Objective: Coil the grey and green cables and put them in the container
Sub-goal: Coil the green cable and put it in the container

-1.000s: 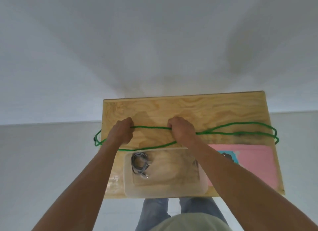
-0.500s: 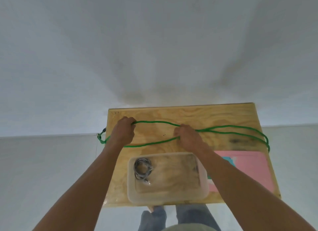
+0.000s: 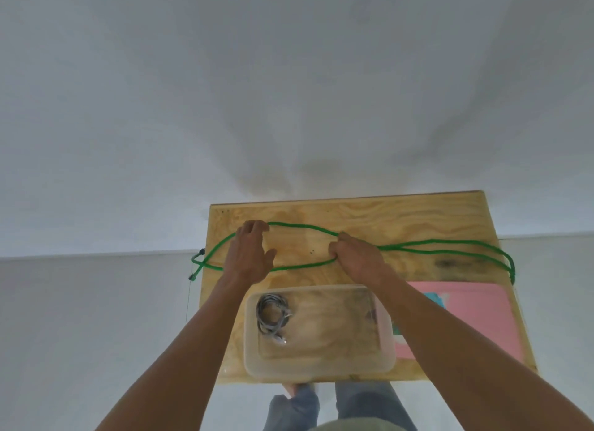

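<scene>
On the wooden table (image 3: pixel 369 218), the green cable (image 3: pixel 302 226) is laid out in long loops that run from the left edge, where its two ends hang just over the side, to the far right edge. The grey cable (image 3: pixel 271 315) is already coiled and lies in the left part of the clear container (image 3: pixel 321 368), which stands at the near edge of the table. A pink mat (image 3: pixel 466 321) lies beside the container on the right.

The left hand (image 3: pixel 249 257) is held over the left part of the loop with its fingers fairly straight and the thumb spread out to the side; whether a strand is pinched under the fingertips cannot be told. The right hand (image 3: pixel 355 257) is curled round the strands where they are gathered near the middle of the table, and they are gripped there.

The step in hand is judged to be the folding of the long green loops into a smaller bundle. It is done best if the gathered strands are kept firmly in the right hand while the left part is brought across to meet them, so that the loops are stacked evenly and not twisted. The loose ends at the left should be drawn in, lest they catch on the table edge. The long right loops should be folded in likewise before the bundle is lowered into the free space to the right of the grey coil.
</scene>
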The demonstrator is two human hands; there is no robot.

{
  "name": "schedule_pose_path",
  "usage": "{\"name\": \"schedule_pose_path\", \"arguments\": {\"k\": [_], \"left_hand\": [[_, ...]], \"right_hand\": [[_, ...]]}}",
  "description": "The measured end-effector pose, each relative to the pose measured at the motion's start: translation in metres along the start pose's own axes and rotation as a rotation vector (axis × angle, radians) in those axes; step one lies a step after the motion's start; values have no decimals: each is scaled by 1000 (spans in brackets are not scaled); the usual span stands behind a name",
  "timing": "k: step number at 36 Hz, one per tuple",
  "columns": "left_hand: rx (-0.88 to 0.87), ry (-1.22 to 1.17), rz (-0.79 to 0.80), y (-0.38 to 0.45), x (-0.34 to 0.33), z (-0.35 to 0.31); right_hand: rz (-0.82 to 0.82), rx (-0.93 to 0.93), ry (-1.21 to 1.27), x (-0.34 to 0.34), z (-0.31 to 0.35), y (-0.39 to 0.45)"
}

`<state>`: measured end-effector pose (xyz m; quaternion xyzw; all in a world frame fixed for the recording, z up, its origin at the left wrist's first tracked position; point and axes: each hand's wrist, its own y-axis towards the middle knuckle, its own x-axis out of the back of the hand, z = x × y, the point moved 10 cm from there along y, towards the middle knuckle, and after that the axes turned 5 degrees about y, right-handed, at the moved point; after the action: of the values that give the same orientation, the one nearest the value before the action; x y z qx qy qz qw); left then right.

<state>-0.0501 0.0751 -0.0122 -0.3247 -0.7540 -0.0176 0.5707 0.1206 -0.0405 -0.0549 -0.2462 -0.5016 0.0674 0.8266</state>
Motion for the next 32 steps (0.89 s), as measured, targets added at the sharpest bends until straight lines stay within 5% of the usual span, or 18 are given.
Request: {"name": "schedule_pose_path", "arguments": {"k": [8,20,32], "left_hand": [[-99,-143,131,-9,-5,-14],[64,-46,-27,-28,80,64],[-9,-437,-352,-44,180,31]], "right_hand": [[-215,127,120,98,34,-6],[-607,140,152,215,40,-41],[-993,239,386,300,119,-92]]}}
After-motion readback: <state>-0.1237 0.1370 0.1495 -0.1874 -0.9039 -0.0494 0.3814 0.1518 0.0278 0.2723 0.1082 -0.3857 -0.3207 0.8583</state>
